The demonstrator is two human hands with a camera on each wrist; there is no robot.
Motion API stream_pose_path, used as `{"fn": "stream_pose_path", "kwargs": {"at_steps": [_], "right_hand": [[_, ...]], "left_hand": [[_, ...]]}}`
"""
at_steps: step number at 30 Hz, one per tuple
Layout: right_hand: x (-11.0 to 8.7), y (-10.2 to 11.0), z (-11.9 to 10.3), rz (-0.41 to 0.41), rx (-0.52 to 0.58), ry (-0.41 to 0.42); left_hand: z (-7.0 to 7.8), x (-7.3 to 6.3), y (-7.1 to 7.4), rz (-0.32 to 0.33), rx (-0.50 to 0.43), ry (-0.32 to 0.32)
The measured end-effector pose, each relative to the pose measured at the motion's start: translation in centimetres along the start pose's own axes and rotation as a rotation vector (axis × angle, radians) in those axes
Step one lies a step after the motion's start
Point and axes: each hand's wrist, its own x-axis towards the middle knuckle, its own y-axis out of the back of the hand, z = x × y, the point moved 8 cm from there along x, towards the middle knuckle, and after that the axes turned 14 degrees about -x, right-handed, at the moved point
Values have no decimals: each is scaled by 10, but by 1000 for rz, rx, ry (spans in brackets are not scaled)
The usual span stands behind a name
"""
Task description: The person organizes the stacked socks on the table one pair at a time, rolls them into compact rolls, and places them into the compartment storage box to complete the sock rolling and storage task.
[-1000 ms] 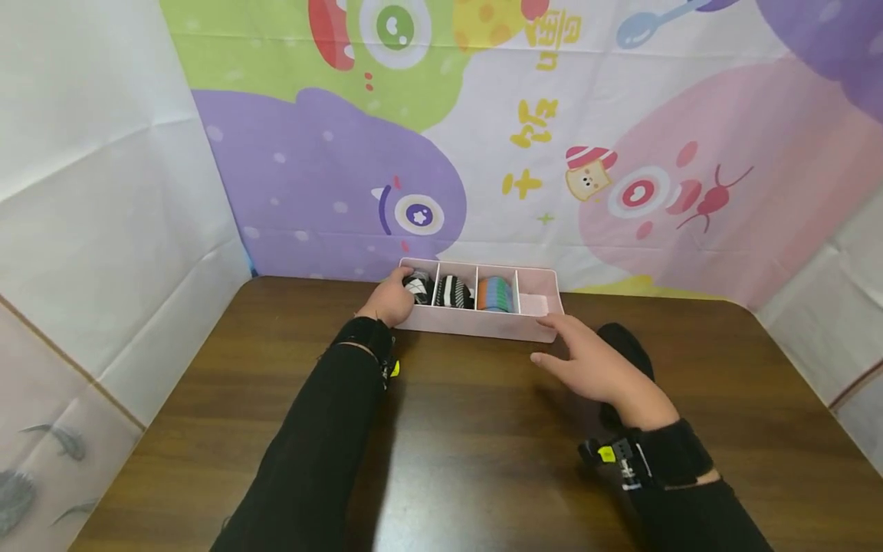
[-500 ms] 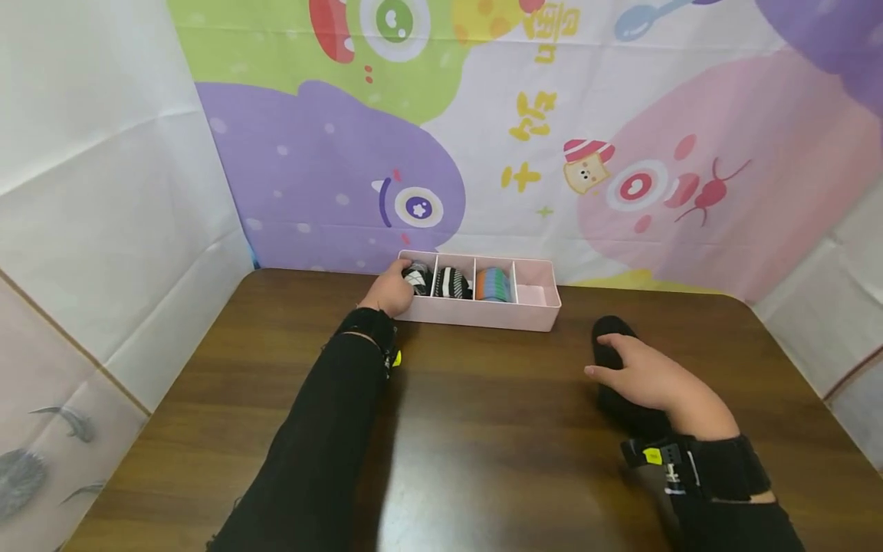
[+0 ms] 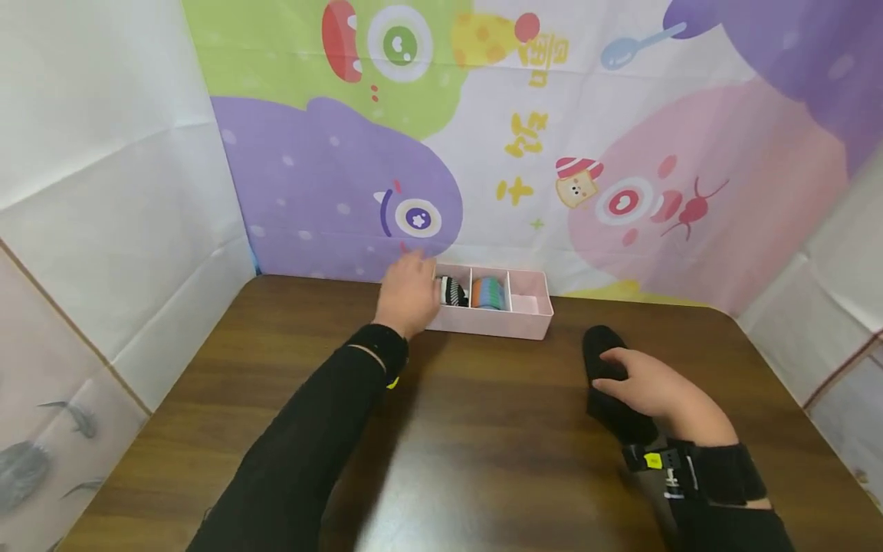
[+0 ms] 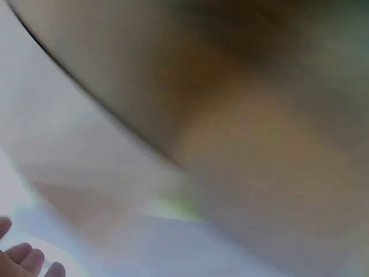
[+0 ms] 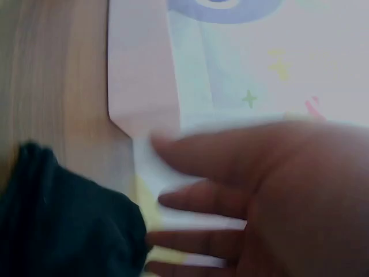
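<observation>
A pale pink divided box (image 3: 490, 323) stands at the table's back edge. A black-and-white striped rolled sock (image 3: 453, 291) and an orange, blue and green one (image 3: 489, 293) sit in its middle compartments; the right-hand compartment holds nothing. My left hand (image 3: 408, 295) is over the box's left end and hides that compartment. Its fingertips (image 4: 31, 258) show loosely bent, holding nothing, in the blurred left wrist view. On the right lies a long black sock (image 3: 602, 349), folded cloth in the right wrist view. My right hand (image 3: 648, 387) hovers over it, fingers extended; contact is unclear.
The brown wooden table (image 3: 483, 437) spreads out in front of the box. Behind it hangs a cartoon-print cloth (image 3: 331, 184), close to the box's back. White panels (image 3: 124, 199) flank the table on both sides.
My right hand has left the box's right end and moved right to the black sock. My left hand has let go of the box's left end and moved slightly right over it.
</observation>
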Motion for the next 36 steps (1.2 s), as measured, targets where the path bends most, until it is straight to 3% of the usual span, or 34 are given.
{"fn": "stream_pose_path", "kwargs": {"at_steps": [2,5,8,11,15,20,23,27,36], "right_hand": [[-4,-2,8,-21,-75,-46],[-6,-6,18,-36,-144,-88],[-2,-11,24,-3,-139,-90],[2,-17,30,29,-122,-94],[5,-22,35,49,-100,-112],[11,-29,33,47,-27,-75],[13,-32,32,48,18,-48],[16,-34,32,70,33,-13],[19,-37,29,43,75,25]], "left_hand": [[52,-4,-14,-58,68,-205],[131,-22,-37,-216,102,-394],[188,-46,-62,-395,109,-464],[222,-68,-84,-521,98,-480],[242,-87,-106,-599,61,-473],[248,-100,-125,-669,83,-503],[250,-106,-137,-746,101,-514],[254,-110,-143,-806,107,-513],[256,-108,-134,-735,100,-491]]}}
